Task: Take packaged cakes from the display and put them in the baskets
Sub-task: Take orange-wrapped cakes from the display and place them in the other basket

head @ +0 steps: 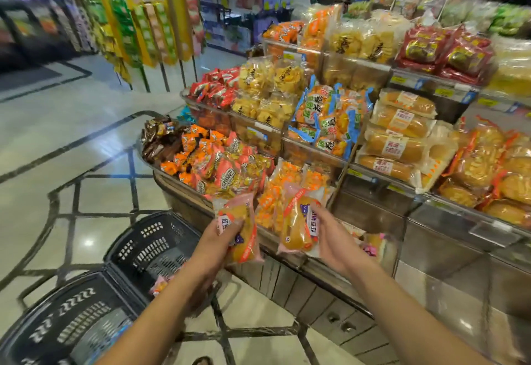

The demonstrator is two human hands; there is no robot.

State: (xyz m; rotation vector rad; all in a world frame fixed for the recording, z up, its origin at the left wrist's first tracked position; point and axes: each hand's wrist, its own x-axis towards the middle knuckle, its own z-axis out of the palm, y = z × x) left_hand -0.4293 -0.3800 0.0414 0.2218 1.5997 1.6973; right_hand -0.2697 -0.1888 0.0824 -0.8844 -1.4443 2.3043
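My left hand [214,245] grips a clear-wrapped yellow cake with a pink and orange label [240,228]. My right hand [330,238] holds a second packaged cake [296,221] of the same kind. Both packets hang in front of the lower edge of the tiered display [370,192]. Two black plastic baskets stand on the floor at lower left: the far basket [152,245] and the near basket [66,324]. A packet [159,285] lies in the far basket, partly hidden by my left forearm.
The display shelves hold several stacks of wrapped breads, cakes and snacks [324,117]. A wood-panelled base [321,293] runs under the display. Racks of hanging snack bags [138,20] stand at the back left across a tiled floor [86,140]. A pink packet [370,245] lies by my right wrist.
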